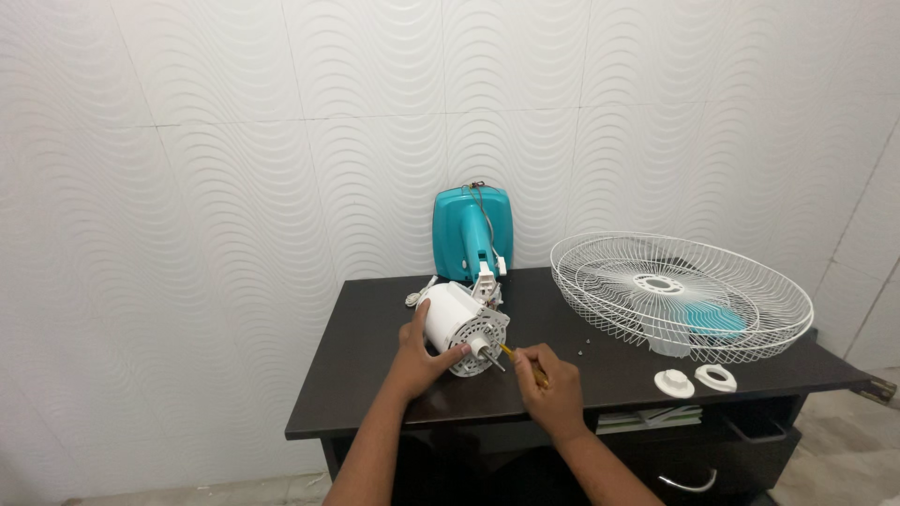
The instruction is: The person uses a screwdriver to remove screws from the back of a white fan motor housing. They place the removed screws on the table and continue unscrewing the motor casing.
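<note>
- Left hand point(419, 351): grip closed around the white fan motor point(461, 327), which lies on its side on the dark bench point(375, 375), shaft toward the person.
- Fan motor: judged heavy, rigid and smooth; best held around the round housing, clear of the thin shaft and wires.
- Right hand point(550, 386): grip closed on a yellow-handled screwdriver point(525, 364), tip near the motor face.
- Teal fan base point(472, 232) leans against the wall behind.
- White wire guard point(682, 295) and two plastic rings point(696, 379) lie at right.

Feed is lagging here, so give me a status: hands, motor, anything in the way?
Left hand grips white fan motor. Right hand holds screwdriver, tip at motor face. Wire guard and two white rings lie apart, right.
</note>
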